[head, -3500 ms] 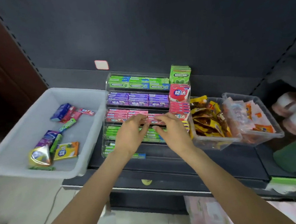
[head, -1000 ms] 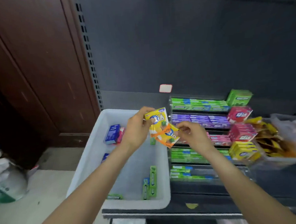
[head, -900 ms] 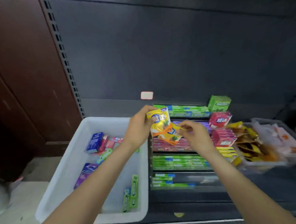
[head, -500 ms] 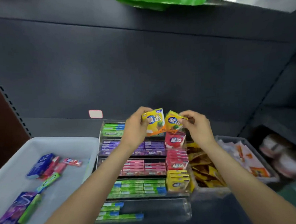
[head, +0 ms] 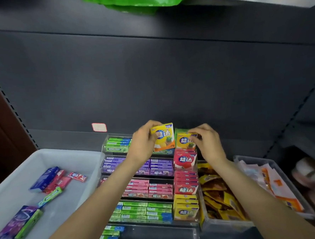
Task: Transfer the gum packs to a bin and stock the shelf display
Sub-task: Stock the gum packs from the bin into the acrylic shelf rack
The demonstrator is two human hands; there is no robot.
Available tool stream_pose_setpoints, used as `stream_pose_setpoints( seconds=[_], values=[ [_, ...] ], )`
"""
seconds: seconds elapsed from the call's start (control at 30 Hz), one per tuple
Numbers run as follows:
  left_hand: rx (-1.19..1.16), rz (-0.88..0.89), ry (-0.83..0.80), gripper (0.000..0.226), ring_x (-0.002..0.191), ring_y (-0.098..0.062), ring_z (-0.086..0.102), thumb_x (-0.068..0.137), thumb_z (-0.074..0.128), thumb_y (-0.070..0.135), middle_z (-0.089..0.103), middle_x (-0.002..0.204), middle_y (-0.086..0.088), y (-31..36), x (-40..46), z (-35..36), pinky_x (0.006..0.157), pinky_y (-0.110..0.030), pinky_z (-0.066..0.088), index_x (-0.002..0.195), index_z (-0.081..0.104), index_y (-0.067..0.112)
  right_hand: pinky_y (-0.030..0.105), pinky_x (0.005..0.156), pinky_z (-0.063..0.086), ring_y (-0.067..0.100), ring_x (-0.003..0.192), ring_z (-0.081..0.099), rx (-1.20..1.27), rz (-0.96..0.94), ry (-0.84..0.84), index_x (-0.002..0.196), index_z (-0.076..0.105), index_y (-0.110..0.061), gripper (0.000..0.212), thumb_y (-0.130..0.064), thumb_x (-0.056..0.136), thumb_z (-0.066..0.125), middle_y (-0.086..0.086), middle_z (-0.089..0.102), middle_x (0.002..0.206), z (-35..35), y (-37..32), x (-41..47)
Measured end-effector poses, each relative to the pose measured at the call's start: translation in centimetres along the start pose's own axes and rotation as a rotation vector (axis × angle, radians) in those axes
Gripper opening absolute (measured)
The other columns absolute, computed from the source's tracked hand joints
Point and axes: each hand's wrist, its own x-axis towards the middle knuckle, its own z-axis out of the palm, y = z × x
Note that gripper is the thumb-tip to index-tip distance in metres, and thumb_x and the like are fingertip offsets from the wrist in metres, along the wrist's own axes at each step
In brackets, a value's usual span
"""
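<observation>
both forearms stretched forward over tiered gum display (head: 138, 187), left hand (head: 143, 141) curled round upright yellow gum pack (head: 164, 137) above top tier, right hand (head: 208, 142) pinching orange-yellow pack (head: 184, 140) at display's top right, above red packs, white bin (head: 69, 202) left with loose gum packs

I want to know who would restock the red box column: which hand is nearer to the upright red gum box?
Right. The right hand holds an orange pack directly above the red gum box; the left hand holds a yellow pack up and leftward.
</observation>
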Motion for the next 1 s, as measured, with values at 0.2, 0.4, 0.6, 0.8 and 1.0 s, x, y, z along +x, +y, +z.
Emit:
stream_pose_setpoints(
  seconds=[0.2,0.4,0.6,0.8,1.0],
  values=[
    [0.014,-0.001,-0.011,0.021,0.091,-0.018,0.062,0.095,0.05,0.01,0.065,0.099,0.0,0.3,0.6,0.3,0.075,-0.036,0.054,0.112,0.057,0.022,0.033,0.073,0.055,0.014,0.102,0.055,-0.059,-0.026,0.013,0.111,0.063,-0.008,0.025,-0.019,0.089,0.062,0.006,0.055,0.112,0.5,-0.2,0.0],
    [0.012,0.0,-0.027,0.021,0.093,-0.018,0.063,0.096,0.05,0.01,0.065,0.102,-0.001,0.3,0.5,0.1,0.077,-0.038,0.055,0.111,0.056,0.022,0.029,0.071,0.052,0.015,0.102,0.056,-0.067,-0.029,0.04,0.105,0.064,-0.005,0.022,-0.019,0.088,0.063,0.006,0.055,0.11,0.9,-0.3,0.1],
    [0.019,0.007,-0.03,0.021,0.094,-0.016,0.063,0.096,0.05,0.01,0.064,0.104,-0.001,0.4,0.6,-0.3,0.077,-0.034,0.056,0.111,0.055,0.023,0.024,0.071,0.048,0.012,0.102,0.053,-0.221,-0.046,0.013,0.107,0.065,-0.008,0.021,-0.019,0.089,0.061,0.003,0.052,0.112,0.5,0.1,-0.1],
    [0.037,0.021,-0.045,0.02,0.092,-0.016,0.064,0.095,0.052,0.012,0.065,0.101,-0.001,0.7,0.3,-0.2,0.077,-0.036,0.055,0.112,0.057,0.02,0.025,0.07,0.045,0.014,0.108,0.047,-0.307,-0.052,-0.025,0.115,0.062,-0.011,0.027,-0.023,0.091,0.058,0.003,0.054,0.116,0.5,-0.1,-0.2],
    [0.097,0.055,-0.076,0.021,0.08,-0.007,0.061,0.091,0.059,0.013,0.066,0.092,0.003,0.7,-0.3,0.5,0.065,-0.016,0.051,0.11,0.061,0.02,0.024,0.082,0.049,0.003,0.112,0.041,-0.156,0.003,-0.101,0.13,0.052,-0.016,0.039,-0.023,0.092,0.056,-0.001,0.047,0.127,-0.3,-0.2,-1.5]
  ],
)
